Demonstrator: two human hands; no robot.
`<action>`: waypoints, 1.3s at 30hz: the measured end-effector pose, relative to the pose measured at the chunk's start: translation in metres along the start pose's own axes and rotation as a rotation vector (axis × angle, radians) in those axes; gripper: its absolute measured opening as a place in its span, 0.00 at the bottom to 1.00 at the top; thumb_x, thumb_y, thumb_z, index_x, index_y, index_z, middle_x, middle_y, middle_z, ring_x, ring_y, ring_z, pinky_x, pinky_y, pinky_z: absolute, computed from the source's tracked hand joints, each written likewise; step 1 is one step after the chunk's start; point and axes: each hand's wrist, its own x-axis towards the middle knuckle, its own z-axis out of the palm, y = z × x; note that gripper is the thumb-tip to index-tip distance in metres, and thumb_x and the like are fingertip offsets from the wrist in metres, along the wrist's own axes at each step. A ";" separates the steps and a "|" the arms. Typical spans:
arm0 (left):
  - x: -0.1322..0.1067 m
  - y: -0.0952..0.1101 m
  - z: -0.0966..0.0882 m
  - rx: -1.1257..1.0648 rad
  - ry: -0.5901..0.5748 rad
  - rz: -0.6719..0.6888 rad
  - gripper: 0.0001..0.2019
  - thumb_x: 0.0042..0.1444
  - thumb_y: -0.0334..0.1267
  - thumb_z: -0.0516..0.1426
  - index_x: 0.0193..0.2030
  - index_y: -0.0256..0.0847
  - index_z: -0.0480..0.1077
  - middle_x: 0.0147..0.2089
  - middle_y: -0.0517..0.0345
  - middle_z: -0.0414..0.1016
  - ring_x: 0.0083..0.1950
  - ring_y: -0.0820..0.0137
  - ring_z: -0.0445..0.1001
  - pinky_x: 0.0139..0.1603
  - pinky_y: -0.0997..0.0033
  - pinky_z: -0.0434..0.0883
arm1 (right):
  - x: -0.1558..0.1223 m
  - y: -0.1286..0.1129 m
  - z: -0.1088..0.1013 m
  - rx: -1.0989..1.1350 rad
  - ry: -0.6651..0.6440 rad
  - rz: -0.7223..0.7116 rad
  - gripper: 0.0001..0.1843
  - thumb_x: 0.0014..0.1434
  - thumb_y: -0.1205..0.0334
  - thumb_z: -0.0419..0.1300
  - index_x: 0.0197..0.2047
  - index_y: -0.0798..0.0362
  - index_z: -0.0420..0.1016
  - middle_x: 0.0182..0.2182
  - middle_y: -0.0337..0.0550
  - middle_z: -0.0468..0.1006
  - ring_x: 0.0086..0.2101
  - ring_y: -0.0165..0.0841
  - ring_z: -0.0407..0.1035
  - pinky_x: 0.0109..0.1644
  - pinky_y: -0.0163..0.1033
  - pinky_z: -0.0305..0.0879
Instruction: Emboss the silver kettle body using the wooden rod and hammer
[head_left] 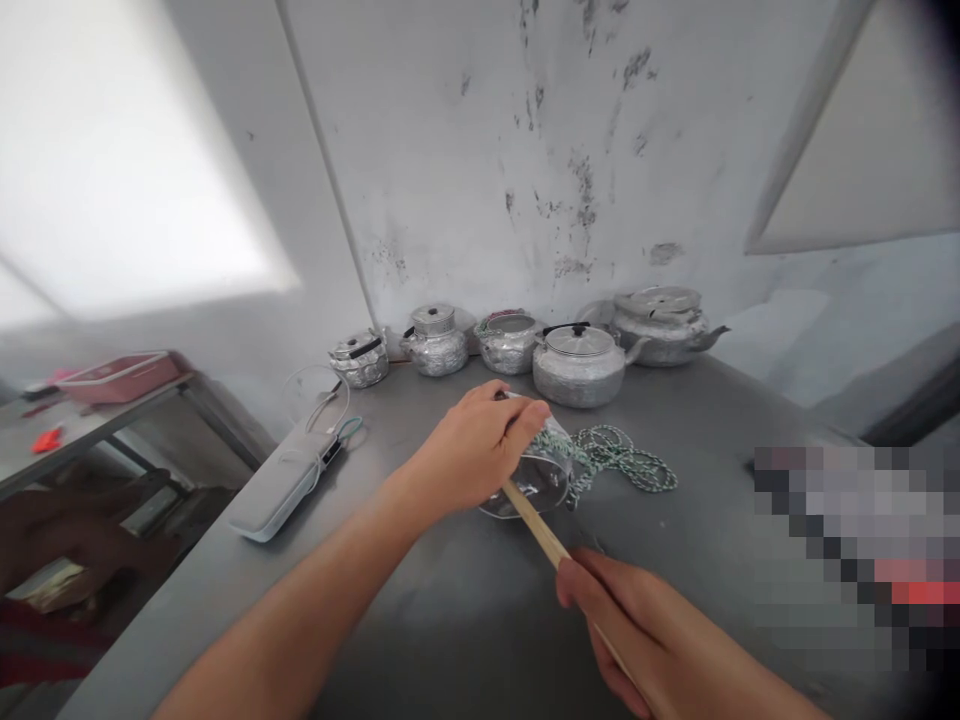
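My left hand (487,440) is closed over a small silvery metal pot (553,492) that lies with its round open mouth towards me. A green-and-white cord (626,460) is bunched against the pot, and its loops spread to the right on the table. My right hand (622,610) is wrapped round a pale wooden stick (538,525). The stick slants up and leftward, and its far end disappears under my left hand. Whether the stick touches the pot there is hidden.
Several dented metal kettles, among them a lidded kettle (579,385), stand along the back of the grey table (420,620). A grey case (289,485) with a cable lies to the left. Beyond it, a pink basket (124,378) rests on another table. The right side is pixelated.
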 end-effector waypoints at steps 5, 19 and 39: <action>0.000 0.000 0.000 -0.003 -0.005 -0.011 0.26 0.76 0.50 0.39 0.54 0.46 0.77 0.49 0.50 0.76 0.59 0.56 0.71 0.62 0.55 0.67 | 0.003 -0.002 -0.002 0.034 -0.027 -0.008 0.25 0.69 0.39 0.43 0.41 0.47 0.71 0.17 0.30 0.63 0.13 0.25 0.52 0.13 0.30 0.50; 0.000 0.000 0.002 -0.015 0.026 0.013 0.20 0.76 0.46 0.44 0.55 0.49 0.77 0.52 0.52 0.77 0.64 0.56 0.69 0.61 0.56 0.68 | 0.015 -0.008 -0.019 -0.170 0.163 -0.246 0.15 0.62 0.47 0.58 0.48 0.41 0.78 0.15 0.34 0.70 0.18 0.34 0.67 0.21 0.36 0.59; -0.001 -0.005 -0.007 -0.081 -0.027 0.126 0.18 0.75 0.39 0.46 0.55 0.48 0.78 0.57 0.57 0.77 0.67 0.61 0.66 0.63 0.64 0.67 | 0.013 0.001 -0.039 -0.710 0.137 -0.451 0.25 0.73 0.57 0.44 0.70 0.35 0.58 0.33 0.34 0.86 0.31 0.43 0.81 0.33 0.44 0.66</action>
